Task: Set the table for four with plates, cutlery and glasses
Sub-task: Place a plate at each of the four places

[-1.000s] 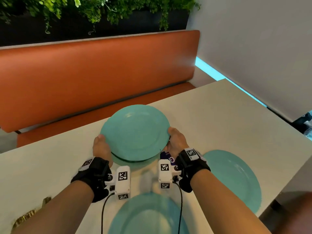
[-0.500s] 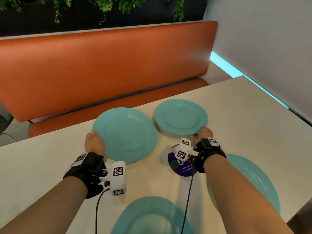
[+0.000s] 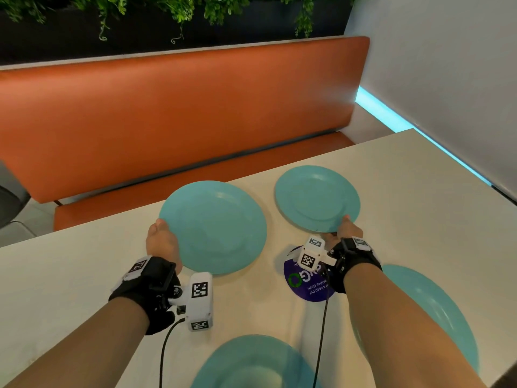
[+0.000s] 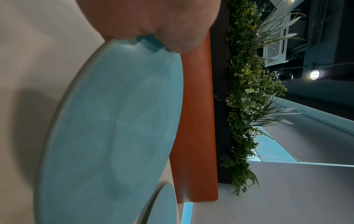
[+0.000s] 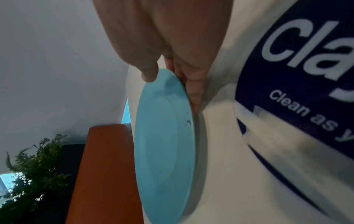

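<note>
My left hand (image 3: 161,238) grips the near-left rim of a turquoise plate (image 3: 214,226), which hangs slightly tilted over the far side of the cream table (image 3: 70,281). In the left wrist view the same plate (image 4: 107,128) fills the frame under my thumb. My right hand (image 3: 347,228) pinches the near rim of a second turquoise plate (image 3: 317,198), low over the table to the right; the right wrist view shows my thumb on top of this plate (image 5: 162,136) and fingers beneath. Two more turquoise plates lie near me: one at the bottom centre (image 3: 251,362), one at the right (image 3: 436,312).
An orange bench (image 3: 167,119) runs along the table's far edge, with green plants (image 3: 195,9) above its back. A round purple sticker (image 3: 305,281) is on the table under my right wrist. A grey wall (image 3: 447,65) stands to the right.
The two stacked plates were split: my right hand carried one off to the right and further away, and my left hand kept the other, shifting it slightly left.
</note>
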Tool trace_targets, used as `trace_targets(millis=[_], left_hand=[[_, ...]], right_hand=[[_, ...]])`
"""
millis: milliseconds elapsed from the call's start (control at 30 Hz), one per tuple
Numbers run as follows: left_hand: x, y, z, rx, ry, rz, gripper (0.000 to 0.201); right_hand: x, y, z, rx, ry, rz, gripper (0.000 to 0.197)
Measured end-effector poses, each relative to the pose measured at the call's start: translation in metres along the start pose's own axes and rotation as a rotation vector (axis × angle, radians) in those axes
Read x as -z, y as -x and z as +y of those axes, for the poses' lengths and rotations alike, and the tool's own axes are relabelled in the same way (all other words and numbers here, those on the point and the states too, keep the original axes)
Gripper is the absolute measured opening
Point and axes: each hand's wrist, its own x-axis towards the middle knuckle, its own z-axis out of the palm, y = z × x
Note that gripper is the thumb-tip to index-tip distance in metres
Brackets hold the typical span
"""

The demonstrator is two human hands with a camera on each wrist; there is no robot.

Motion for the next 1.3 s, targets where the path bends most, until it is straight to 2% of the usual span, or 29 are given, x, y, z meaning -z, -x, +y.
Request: trace_targets(millis=[100, 233, 367, 667, 767, 833, 867, 933, 1000, 1100, 1167, 1300], left_hand=[[0.0, 0.0, 0.0, -0.009, -0.023, -0.003, 0.049], [0.0, -0.002, -0.002, -0.003, -0.016, -0.001, 0.048], [0.002, -0.003, -0.003, -0.004, -0.022, -0.004, 0.047], [0.001, -0.001, -0.004, 0.066, 0.02, -0.01, 0.048], [0.004, -0.004, -0.007, 0.17, 0.164, 0.032, 0.048], [0.003, -0.006, -0.003, 0.208, 0.216, 0.031, 0.051], [0.004, -0.006, -0.005, 0.211, 0.258, 0.024, 0.049], [0.006, -0.004, -0.008, 0.135, 0.193, -0.014, 0.046], [0.009, -0.01, -0.013, 0.118, 0.188, -0.059, 0.045], [0.023, -0.027, -0.023, 0.11, 0.243, -0.191, 0.052], [0.036, -0.046, -0.034, 0.11, 0.203, -0.174, 0.053], [0.059, -0.074, -0.044, 0.147, -0.005, -0.175, 0.015]], right_hand=[[0.003, -0.015, 0.002, 0.001, 0.015, -0.009, 0.044], [0.001, -0.004, -0.005, 0.015, -0.025, -0.001, 0.036], [-0.001, -0.004, -0.007, 0.041, 0.005, 0.008, 0.06], [0.002, 0.016, -0.015, 0.102, 0.355, 0.095, 0.063], [-0.006, 0.035, -0.006, 0.269, 0.498, 0.153, 0.051], [-0.018, 0.053, 0.011, 0.383, 0.6, 0.054, 0.03], [-0.024, 0.062, 0.023, 0.386, 0.643, -0.069, 0.019], [-0.035, 0.081, 0.048, 0.254, 0.65, -0.345, 0.022], [-0.043, 0.095, 0.067, 0.12, 0.605, -0.485, 0.022], [-0.052, 0.108, 0.08, 0.049, 0.525, -0.526, 0.026], [-0.057, 0.109, 0.086, 0.037, 0.502, -0.539, 0.027], [-0.072, 0.107, 0.099, 0.028, 0.523, -0.53, 0.029]])
